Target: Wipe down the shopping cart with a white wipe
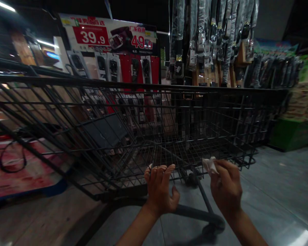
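Note:
A dark metal-wire shopping cart (154,85) stands side-on across the view. My left hand (159,191) is raised at the lower wires of its basket, fingers up and thumb held apart; its fingertips reach the wires, though contact is hard to judge. A small white bit shows beside those fingertips, too little to name. To the right, my right hand (227,188) pinches a crumpled white tissue (209,165) between thumb and fingers, near the basket's lower edge. Inside the cart's left part, a flat dark panel (106,131) leans at a slant.
Behind the cart hang packaged belts (201,37) in clear plastic and boxed buckles below a price sign (110,36). Pink patterned packages (25,171) sit low at left. A green-based stack (295,133) stands right. The cart's lower frame (195,213) crosses the tiled floor (277,191).

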Demonstrator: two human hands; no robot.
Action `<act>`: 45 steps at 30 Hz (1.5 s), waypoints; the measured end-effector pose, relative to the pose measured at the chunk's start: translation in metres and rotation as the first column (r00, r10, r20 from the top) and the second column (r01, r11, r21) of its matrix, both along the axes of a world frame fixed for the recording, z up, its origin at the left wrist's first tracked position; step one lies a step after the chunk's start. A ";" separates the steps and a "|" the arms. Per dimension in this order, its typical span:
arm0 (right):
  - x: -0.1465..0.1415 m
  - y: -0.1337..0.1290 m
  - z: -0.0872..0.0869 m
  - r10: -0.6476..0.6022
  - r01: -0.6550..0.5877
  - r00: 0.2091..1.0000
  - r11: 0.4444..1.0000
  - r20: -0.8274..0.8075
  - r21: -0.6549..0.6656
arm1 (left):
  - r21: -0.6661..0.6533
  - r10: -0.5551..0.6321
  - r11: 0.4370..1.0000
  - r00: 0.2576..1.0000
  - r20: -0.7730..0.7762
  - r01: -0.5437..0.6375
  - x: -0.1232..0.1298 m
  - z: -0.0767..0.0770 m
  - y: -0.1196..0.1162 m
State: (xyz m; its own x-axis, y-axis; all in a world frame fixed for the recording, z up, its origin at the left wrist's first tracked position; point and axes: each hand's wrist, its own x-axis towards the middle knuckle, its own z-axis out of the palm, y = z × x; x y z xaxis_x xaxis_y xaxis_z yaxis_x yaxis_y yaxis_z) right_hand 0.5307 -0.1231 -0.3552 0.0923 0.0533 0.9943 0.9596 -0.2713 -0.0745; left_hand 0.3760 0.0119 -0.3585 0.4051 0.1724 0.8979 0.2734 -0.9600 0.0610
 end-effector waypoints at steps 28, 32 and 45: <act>-0.041 0.019 0.005 0.168 -0.176 0.983 0.978 -0.081 -0.108 | 0.158 0.106 0.981 0.994 0.037 -0.110 -0.033 -0.027 0.008; -0.042 0.019 -0.006 0.151 -0.157 0.987 0.979 -0.059 -0.131 | 0.123 0.206 0.968 0.973 0.102 -0.218 -0.047 -0.022 0.017; -0.083 0.056 0.110 0.407 -0.377 0.893 0.909 0.193 -0.175 | 0.037 0.189 0.980 0.978 0.093 -0.193 -0.043 -0.010 0.012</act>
State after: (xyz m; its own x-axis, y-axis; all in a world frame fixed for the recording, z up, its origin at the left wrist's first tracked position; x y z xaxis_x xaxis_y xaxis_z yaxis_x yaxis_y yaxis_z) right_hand 0.4475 -0.0676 -0.2457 -0.1831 0.1688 0.9685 0.9773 0.1381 0.1607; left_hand 0.3329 0.0243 -0.3682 0.2871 0.1970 0.9374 0.4474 -0.8929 0.0506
